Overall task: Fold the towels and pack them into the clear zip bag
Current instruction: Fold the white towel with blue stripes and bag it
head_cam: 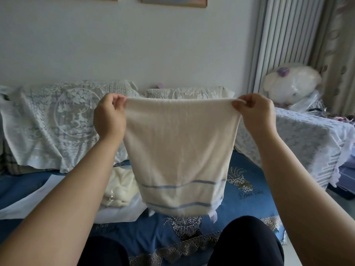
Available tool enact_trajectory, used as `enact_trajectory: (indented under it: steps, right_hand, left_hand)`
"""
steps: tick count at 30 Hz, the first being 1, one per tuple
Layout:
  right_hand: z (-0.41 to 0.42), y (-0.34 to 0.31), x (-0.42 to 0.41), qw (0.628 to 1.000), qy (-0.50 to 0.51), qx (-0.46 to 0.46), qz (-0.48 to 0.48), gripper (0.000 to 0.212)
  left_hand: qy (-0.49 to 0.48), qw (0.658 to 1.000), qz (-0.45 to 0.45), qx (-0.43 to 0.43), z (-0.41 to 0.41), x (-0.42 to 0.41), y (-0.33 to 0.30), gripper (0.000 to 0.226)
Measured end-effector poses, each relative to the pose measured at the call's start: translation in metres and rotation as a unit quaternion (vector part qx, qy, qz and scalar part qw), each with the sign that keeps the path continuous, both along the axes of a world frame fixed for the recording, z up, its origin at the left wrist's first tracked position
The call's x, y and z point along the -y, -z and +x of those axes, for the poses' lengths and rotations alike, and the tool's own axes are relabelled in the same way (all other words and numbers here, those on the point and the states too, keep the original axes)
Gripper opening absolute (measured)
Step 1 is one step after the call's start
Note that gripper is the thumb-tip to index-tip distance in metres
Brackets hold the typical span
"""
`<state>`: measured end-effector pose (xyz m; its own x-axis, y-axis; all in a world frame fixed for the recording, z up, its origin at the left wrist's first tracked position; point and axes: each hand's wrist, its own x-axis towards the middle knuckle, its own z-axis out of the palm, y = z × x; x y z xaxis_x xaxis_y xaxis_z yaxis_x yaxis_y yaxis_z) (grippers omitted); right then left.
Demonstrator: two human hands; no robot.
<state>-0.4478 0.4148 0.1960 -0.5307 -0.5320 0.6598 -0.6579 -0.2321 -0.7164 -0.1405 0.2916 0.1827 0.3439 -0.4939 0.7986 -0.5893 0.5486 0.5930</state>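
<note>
A cream towel (180, 150) with 2 blue stripes near its lower edge is held up in the air, spread flat and hanging straight down in front of the camera. Its top edge is stretched between both hands. The upper left corner is pinched in the left hand (109, 117), whose fingers are curled closed on the cloth. The upper right corner is pinched in the right hand (253, 112), closed on the fabric in the same way. Both forearms are raised and extended forward. The towel's bottom hem hangs free above the blue patterned bed cover (247, 189), and a small white label can be seen at its lower right corner.

Below and to the left of the hanging towel, a clear zip bag (123, 204) lies flat on the bed cover, partly hidden by the left forearm. Another cream towel (120, 187) is seen inside it, bunched rather than flat; how it is folded cannot be told.

Dark trousers (247, 242) on the person's 2 legs are seen at the bottom of the view. Behind the towel, lace-covered pillows (57, 120) are propped against the white wall. To the right, a lace-draped piece of furniture (299, 135) carries a white plush toy (292, 83) wrapped in plastic, just beside a ribbed radiator (284, 39) and a patterned curtain (338, 54).
</note>
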Motion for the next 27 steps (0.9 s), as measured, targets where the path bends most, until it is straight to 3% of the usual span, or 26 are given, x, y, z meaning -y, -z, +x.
enact_trajectory:
  steps: [3,5,9,11,13,16,19,23,27]
  right_hand:
    - [0.0,-0.013,-0.002,0.997,-0.005,0.046,-0.064,0.009]
    - [-0.006,-0.022,0.004,0.993,-0.039,0.084,-0.077,0.013]
    - [-0.022,-0.019,0.04,0.986,-0.08,0.147,0.013,0.009]
    - [-0.025,-0.002,0.063,0.972,-0.11,0.2,0.065,0.009]
    - [-0.029,0.018,0.084,0.973,-0.099,0.192,0.077,0.009]
    - [-0.033,0.031,0.097,0.988,-0.065,0.131,0.047,0.015]
    - [-0.038,0.035,0.101,0.987,-0.085,0.137,0.007,0.015]
    - [-0.041,0.04,0.092,0.985,-0.11,0.13,-0.037,0.013]
    - [-0.031,0.034,0.076,0.988,-0.078,0.082,-0.108,0.02]
  left_hand:
    - [-0.066,0.995,-0.075,-0.021,-0.005,-0.004,-0.009,0.028]
    - [-0.059,0.995,-0.082,-0.015,-0.01,-0.003,-0.019,0.029]
    - [-0.006,0.991,0.13,0.036,-0.019,0.038,-0.015,0.025]
    - [0.097,0.967,0.232,-0.046,-0.024,0.058,0.001,0.022]
    - [0.165,0.946,0.259,-0.107,-0.028,0.077,0.019,0.019]
    - [0.234,0.926,0.247,-0.163,-0.04,0.086,0.026,0.012]
    - [0.265,0.914,0.233,-0.203,-0.052,0.086,0.026,0.011]
    - [0.165,0.962,0.171,-0.133,-0.054,0.081,0.028,0.017]
    - [0.117,0.984,0.04,-0.129,-0.058,0.067,0.028,0.014]
